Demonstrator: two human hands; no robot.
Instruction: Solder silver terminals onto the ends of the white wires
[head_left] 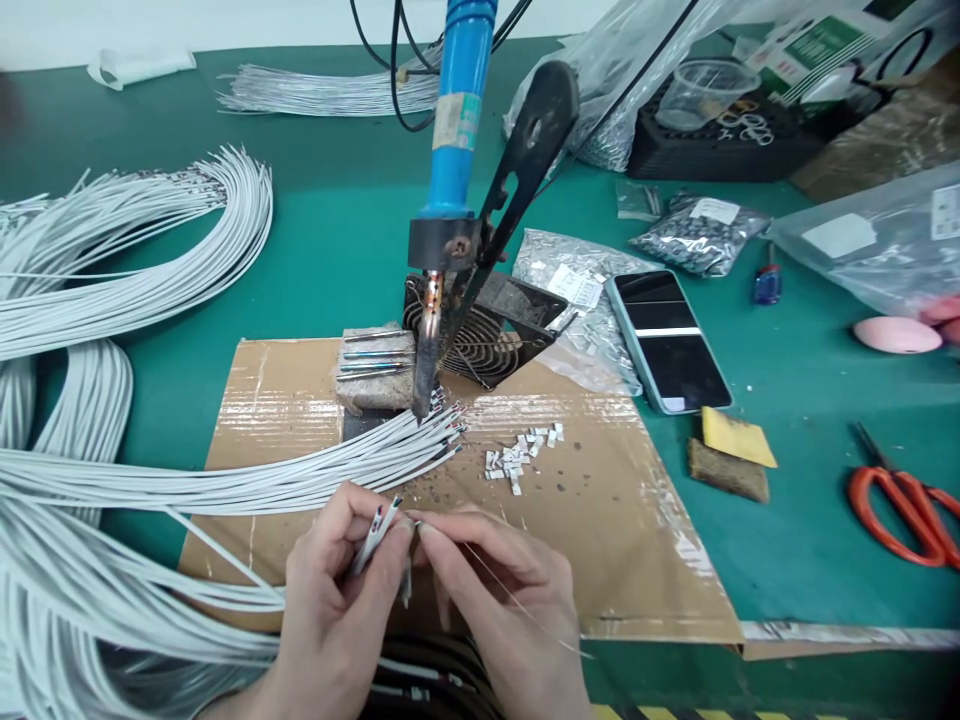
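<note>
Low over the cardboard sheet point(622, 560), my left hand point(330, 590) is closed round a few white cables point(375, 535), their dark-tipped ends poking up between thumb and fingers. My right hand point(510, 590) pinches at the fingertips, touching the left ones; a thin silvery wire point(517, 603) trails from it towards the lower right. Whatever tiny piece sits between the fingertips is mostly hidden. Just beyond lie a bundle of white cables point(300, 480) and a heap of small white connectors point(514, 460). A blue soldering iron point(454, 120) hangs tip-down in a black bracket point(529, 140).
Behind the cable ends sit a worn block with metal rods point(375, 365) and a black fan point(480, 340). Rightward are a phone point(671, 340), a yellow sponge point(739, 437), and red-handled scissors point(900, 505). Coiled white cables point(150, 300) fill the left side.
</note>
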